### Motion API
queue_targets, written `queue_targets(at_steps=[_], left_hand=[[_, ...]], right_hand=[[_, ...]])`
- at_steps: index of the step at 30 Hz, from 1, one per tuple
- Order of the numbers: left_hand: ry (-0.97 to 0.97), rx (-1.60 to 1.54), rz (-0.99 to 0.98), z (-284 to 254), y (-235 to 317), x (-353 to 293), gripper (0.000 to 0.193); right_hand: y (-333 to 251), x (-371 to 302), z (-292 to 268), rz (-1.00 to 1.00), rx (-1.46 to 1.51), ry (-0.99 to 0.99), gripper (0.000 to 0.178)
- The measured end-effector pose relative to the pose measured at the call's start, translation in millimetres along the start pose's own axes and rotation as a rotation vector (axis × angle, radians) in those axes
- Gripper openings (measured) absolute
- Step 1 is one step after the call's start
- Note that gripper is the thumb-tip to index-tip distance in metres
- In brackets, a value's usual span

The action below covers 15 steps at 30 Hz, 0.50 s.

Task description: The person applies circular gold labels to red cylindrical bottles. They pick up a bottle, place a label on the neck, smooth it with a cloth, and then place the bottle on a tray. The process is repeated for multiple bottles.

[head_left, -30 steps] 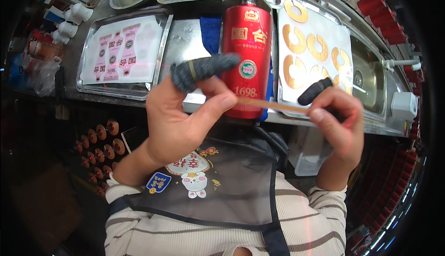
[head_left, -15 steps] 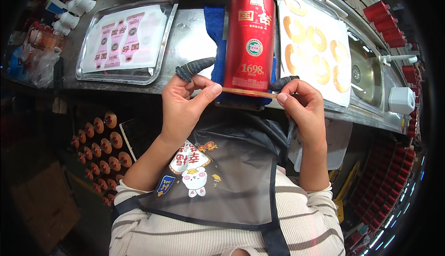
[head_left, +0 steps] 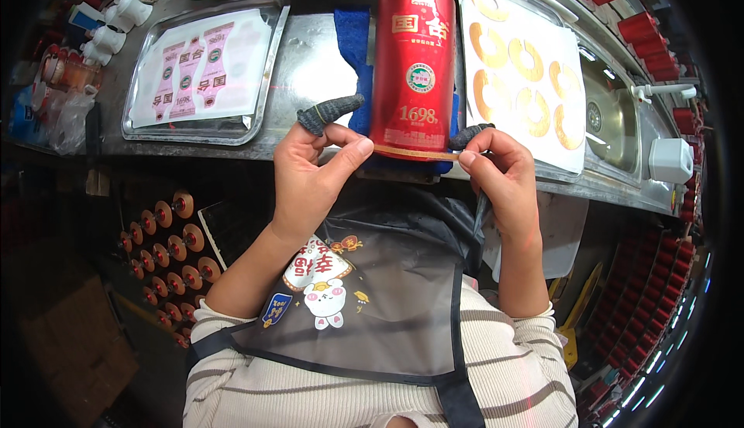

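Observation:
A red bottle (head_left: 413, 64) with gold print and a round green-and-white emblem lies on a blue cloth (head_left: 353, 37), its base toward me. Across the base end runs a thin gold strip (head_left: 415, 153). My left hand (head_left: 318, 166) pinches the strip's left end between thumb and index finger, a dark knitted finger cot on one raised finger. At the strip's right end my right hand (head_left: 500, 172) pinches likewise, also with a dark finger cot touching or close to the bottle's side. The strip's middle lies against the bottle's lower edge.
On the left, a metal tray (head_left: 271, 64) holds pink decal sheets. A white sheet of gold ring-shaped decals (head_left: 527, 60) lies right of the bottle. Beyond it are a sink (head_left: 601, 114) and a white jug (head_left: 671, 161). Racks of red bottles (head_left: 643, 304) stand lower right.
The strip now sits closer against the bottle's base edge, and my right hand has shifted slightly left. Both hands keep their pinch. The whole view has moved a little.

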<state>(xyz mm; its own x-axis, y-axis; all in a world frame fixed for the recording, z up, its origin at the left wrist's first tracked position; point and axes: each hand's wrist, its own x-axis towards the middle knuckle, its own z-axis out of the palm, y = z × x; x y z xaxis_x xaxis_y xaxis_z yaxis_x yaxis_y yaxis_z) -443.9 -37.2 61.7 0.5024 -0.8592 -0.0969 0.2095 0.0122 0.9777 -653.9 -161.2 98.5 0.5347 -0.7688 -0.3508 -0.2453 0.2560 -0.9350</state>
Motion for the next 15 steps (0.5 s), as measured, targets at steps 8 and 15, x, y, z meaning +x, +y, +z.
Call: queue_targets(at_steps=[8,15], left_hand=[[0.000,0.036,0.038,2.2,1.2,-2.1,0.030],[0.004,0.067,0.037,4.0,2.8,-1.6,0.035]], right_hand=[[4.1,2.8,0.1,0.011,-0.021,0.004,0.009],[5.7,3.5,2.8,0.013,-0.027,0.000,0.010]])
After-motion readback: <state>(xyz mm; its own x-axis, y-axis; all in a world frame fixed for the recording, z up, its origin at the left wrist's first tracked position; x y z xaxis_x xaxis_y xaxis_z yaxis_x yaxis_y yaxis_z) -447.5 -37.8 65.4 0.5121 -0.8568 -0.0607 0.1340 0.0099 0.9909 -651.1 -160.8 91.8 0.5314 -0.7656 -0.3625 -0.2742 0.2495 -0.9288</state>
